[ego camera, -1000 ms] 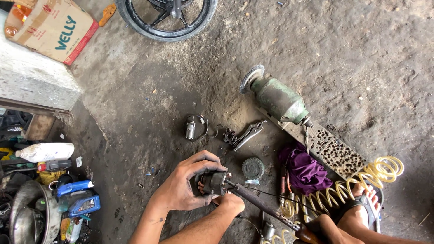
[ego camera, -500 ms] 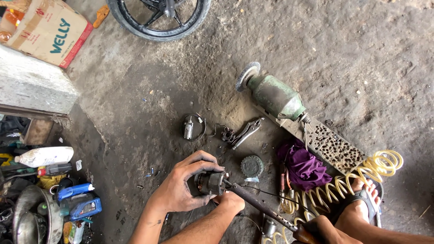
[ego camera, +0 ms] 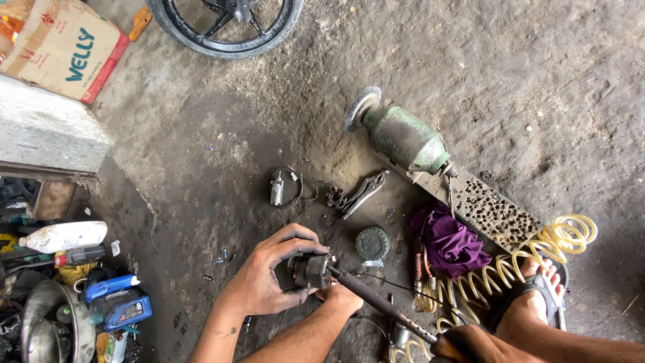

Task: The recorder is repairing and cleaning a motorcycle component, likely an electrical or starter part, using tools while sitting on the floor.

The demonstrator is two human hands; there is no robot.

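Metal, small and cylindrical: a motor body is held just above the floor, near the bottom middle of the view. Its long axis runs roughly left to right, and the open end faces right.

The left hand is wrapped round it from the left, fingers curled over the top in a closed grip. A rod-shaped tool meets the open end at its tip and slants away to the near right. There the right hand, half cut off by the frame, is closed round the handle. Another fist sits under the motor body; I cannot tell whose it is.

The work looks to be mid-way, since the body is opened and other pieces lie loose. A round green cap sits just to the right, with locking pliers and a small wired cylinder farther off. Beyond those lie a purple rag, a coiled yellow hose and a green grinder.
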